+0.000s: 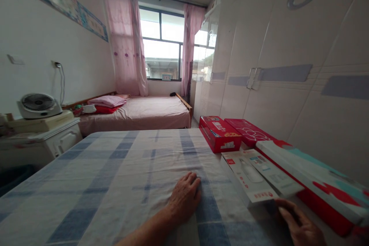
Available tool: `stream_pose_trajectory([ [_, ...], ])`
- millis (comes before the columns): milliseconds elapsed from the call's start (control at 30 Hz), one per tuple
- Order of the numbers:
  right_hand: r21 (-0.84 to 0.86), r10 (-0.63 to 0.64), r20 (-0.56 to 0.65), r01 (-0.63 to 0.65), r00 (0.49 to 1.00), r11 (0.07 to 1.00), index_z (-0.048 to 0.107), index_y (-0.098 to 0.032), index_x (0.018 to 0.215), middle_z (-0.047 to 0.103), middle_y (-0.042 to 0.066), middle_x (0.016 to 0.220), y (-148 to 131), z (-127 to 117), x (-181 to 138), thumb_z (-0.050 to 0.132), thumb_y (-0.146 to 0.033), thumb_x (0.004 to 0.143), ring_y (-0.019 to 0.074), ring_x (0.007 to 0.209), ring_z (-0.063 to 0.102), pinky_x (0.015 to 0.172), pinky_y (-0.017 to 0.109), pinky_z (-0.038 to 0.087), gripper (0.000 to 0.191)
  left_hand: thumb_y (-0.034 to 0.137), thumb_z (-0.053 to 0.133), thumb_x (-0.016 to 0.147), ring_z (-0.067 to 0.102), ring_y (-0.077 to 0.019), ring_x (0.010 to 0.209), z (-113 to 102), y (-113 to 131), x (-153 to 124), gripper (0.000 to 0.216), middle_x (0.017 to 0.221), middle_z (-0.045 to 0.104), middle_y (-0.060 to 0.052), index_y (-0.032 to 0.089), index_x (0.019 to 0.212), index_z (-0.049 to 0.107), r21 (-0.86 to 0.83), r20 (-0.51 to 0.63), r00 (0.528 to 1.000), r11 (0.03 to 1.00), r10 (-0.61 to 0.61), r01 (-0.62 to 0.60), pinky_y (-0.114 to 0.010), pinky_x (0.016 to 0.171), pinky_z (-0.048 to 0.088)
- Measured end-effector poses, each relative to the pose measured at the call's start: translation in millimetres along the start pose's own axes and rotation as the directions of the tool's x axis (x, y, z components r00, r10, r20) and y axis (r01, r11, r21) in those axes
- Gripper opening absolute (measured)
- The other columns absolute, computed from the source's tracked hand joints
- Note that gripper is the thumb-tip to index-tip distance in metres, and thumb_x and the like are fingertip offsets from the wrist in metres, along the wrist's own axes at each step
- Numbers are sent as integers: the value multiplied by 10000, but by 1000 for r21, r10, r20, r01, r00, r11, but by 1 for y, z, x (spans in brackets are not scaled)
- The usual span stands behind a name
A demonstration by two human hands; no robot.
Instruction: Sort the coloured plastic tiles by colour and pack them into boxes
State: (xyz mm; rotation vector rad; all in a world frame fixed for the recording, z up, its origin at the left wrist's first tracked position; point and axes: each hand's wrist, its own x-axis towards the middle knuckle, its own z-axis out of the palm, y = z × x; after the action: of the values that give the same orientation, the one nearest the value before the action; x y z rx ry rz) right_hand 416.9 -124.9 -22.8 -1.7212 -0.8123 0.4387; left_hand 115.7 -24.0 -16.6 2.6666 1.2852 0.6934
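My left hand (184, 195) lies on the blue and white checked cloth (121, 184), palm down, with its fingers loosely bent and nothing visible in them. At the lower right, a white box (245, 178) with red print and a picture of a pale rounded object lies flat. A white printed panel (273, 173) with a blue label overlaps its right side. The thumb and index finger of my right hand (300, 221) are closed at the near right corner of the white box. A dark patch beside those fingertips is too shadowed to make out.
Behind the white box sit a red box (220, 133) and a flatter red box (249, 130). A long white, red and teal package (314, 184) lies to the right, beside the wardrobe (259, 46). A fan (39, 104) stands at left; a pink-covered bed (152, 109) is beyond.
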Motion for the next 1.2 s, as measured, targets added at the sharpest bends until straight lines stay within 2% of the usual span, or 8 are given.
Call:
stream_pose_trajectory([
  [233, 44, -30, -125, 36, 992, 998, 573, -190, 1025, 665, 97, 990, -6, 0, -5, 559, -583, 614, 284, 847, 642, 729, 373, 510, 569, 196, 463, 816, 444, -206, 1225, 4, -2, 0, 348, 1278, 533, -52, 221, 1150, 556, 4, 19, 1000, 1000, -15, 15, -356, 1071, 327],
  [433, -12, -29, -70, 28, 997, 1000, 542, -202, 1161, 667, 95, 1035, 0, 0, -5, 524, -567, 680, 272, 867, 645, 783, 374, 497, 605, 194, 446, 825, 442, -212, 1235, 3, -2, 0, 362, 1293, 528, -60, 213, 1170, 553, 3, 17, 1000, 1000, -19, 19, -364, 1065, 340],
  [600, -24, -104, -43, 103, 994, 994, 541, -207, 1174, 641, 79, 1127, 11, 3, -1, 528, -553, 706, 266, 970, 617, 839, 358, 486, 582, 186, 452, 816, 450, -222, 1235, 3, -3, 1, 371, 1303, 529, -66, 217, 1171, 560, 13, 23, 999, 1000, -26, 25, -394, 1056, 358],
  [700, -13, -100, -35, 99, 994, 995, 538, -206, 1181, 634, 82, 1140, 14, 5, 0, 530, -549, 714, 261, 965, 619, 823, 354, 498, 580, 190, 445, 821, 455, -220, 1232, 4, -4, 1, 371, 1305, 531, -64, 220, 1173, 559, 17, 22, 1000, 1000, -20, 19, -398, 1053, 362],
  [800, -15, -85, -27, 85, 996, 996, 528, -208, 1208, 633, 82, 1143, 11, 6, -1, 528, -560, 714, 262, 978, 617, 858, 368, 485, 606, 186, 436, 822, 451, -224, 1236, 3, -4, 0, 381, 1315, 524, -70, 206, 1182, 559, 30, 34, 999, 999, -20, 19, -393, 1054, 361],
  [933, -53, -91, 26, 92, 996, 994, 554, -226, 1189, 615, 62, 1188, 4, 7, -3, 527, -586, 707, 263, 1109, 552, 975, 372, 409, 602, 189, 440, 817, 448, -223, 1241, 1, -2, 0, 391, 1314, 523, -71, 199, 1189, 558, 36, 45, 999, 999, -22, 21, -378, 1060, 353],
  [1067, -51, -87, 85, 92, 993, 995, 628, -221, 1093, 632, 57, 1165, 0, 8, -5, 487, -607, 722, 266, 1129, 539, 981, 369, 406, 553, 180, 446, 806, 453, -225, 1236, 0, -2, 0, 390, 1310, 528, -67, 202, 1177, 564, 34, 44, 999, 999, -28, 26, -375, 1056, 357],
  [1200, -76, -94, 135, 105, 986, 992, 634, -192, 1108, 620, 84, 1187, -7, 13, -1, 485, -614, 715, 279, 1154, 523, 1007, 396, 376, 596, 188, 444, 812, 447, -227, 1243, 0, -3, 0, 383, 1316, 524, -76, 197, 1176, 563, 11, 26, 999, 999, -32, 32, -391, 1057, 358],
])
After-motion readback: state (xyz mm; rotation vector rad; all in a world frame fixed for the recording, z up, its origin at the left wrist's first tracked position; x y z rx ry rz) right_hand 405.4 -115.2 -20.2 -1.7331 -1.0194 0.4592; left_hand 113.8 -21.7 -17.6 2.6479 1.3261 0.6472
